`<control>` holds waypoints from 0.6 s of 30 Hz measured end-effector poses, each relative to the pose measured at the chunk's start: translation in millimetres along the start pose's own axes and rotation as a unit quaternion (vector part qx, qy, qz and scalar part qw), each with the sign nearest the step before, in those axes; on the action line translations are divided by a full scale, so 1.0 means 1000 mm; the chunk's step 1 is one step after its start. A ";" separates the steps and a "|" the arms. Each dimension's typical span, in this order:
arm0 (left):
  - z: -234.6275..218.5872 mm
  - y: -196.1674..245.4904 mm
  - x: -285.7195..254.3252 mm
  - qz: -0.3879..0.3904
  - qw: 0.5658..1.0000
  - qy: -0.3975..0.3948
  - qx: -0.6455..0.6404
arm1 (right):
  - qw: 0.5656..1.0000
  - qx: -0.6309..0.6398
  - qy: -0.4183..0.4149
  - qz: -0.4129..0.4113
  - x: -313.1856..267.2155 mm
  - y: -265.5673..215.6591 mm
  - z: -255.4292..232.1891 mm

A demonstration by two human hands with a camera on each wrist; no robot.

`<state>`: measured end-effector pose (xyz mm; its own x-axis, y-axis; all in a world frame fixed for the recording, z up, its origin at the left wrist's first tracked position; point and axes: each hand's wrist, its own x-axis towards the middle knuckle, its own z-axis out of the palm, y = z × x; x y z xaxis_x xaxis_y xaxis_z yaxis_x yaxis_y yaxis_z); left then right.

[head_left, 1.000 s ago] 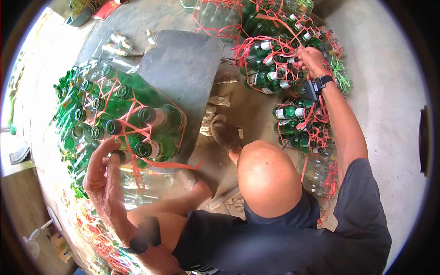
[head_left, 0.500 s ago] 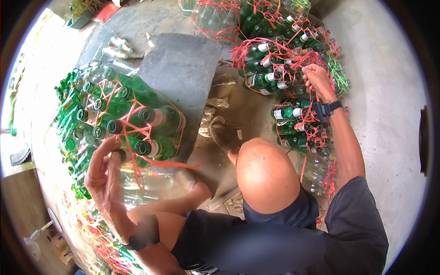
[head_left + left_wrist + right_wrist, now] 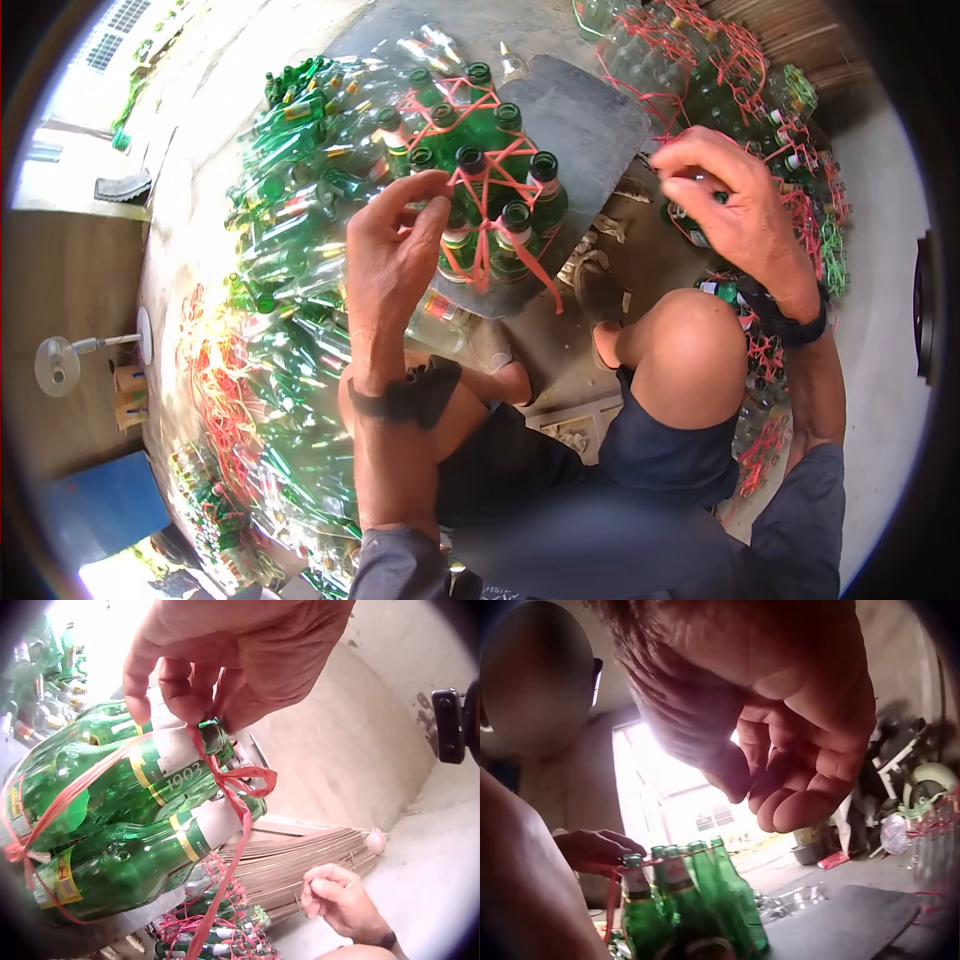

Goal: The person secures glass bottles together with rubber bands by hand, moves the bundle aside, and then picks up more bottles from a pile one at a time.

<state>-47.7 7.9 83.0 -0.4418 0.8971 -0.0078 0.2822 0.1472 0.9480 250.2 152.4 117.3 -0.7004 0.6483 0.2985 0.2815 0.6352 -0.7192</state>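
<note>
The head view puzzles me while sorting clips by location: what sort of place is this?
Probably a bottle sorting or recycling yard: heaps of loose green bottles lie on a concrete floor, and bundles are tied with red string.
</note>
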 end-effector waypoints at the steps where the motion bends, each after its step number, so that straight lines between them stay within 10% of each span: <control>1: -0.002 -0.002 0.001 0.006 1.000 0.005 0.015 | 0.999 -0.004 -0.015 -0.044 0.012 -0.009 0.010; 13: -0.015 -0.010 0.002 0.035 0.997 0.042 -0.063 | 0.912 -0.262 -0.163 -0.271 0.123 -0.026 0.095; 18: -0.019 -0.003 -0.001 0.024 0.998 0.053 -0.029 | 0.918 -0.217 -0.282 -0.175 0.148 -0.024 0.100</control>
<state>-63.9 -1.6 86.0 -0.5168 0.8533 0.0690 0.2572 0.0779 0.9632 73.8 191.3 115.9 -0.9916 0.1297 0.0029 0.1234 0.9503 -0.2859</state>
